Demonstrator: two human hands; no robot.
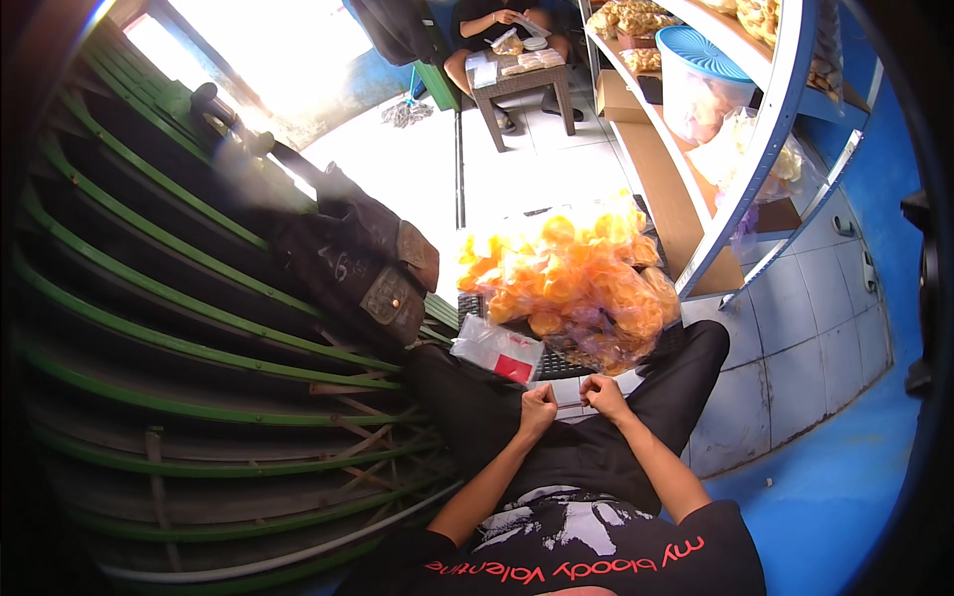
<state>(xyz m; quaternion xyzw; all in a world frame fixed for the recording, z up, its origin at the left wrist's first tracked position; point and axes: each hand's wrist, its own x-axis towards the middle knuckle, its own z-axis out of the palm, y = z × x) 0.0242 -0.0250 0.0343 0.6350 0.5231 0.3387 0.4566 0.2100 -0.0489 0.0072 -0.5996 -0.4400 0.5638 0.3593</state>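
My left hand [539,409] and my right hand [604,397] are close together above my lap, fingers closed. Between them stretches a thin clear plastic piece [567,403], probably the edge of a small bag, pinched at both ends. Just beyond my left hand lies a clear plastic packet [494,348] with a red patch. Past both hands is a big clear bag of orange crackers [571,283], heaped on a dark woven low table [562,367]. The crackers look round and curled. My fingers hide most of what they grip.
A green folding metal gate [199,363] runs along my left, with a dark bag [348,258] hanging on it. On the right stands a shelf rack [740,223] with a blue-lidded tub [701,84] and bagged snacks. Another person sits behind a small table [522,84] ahead.
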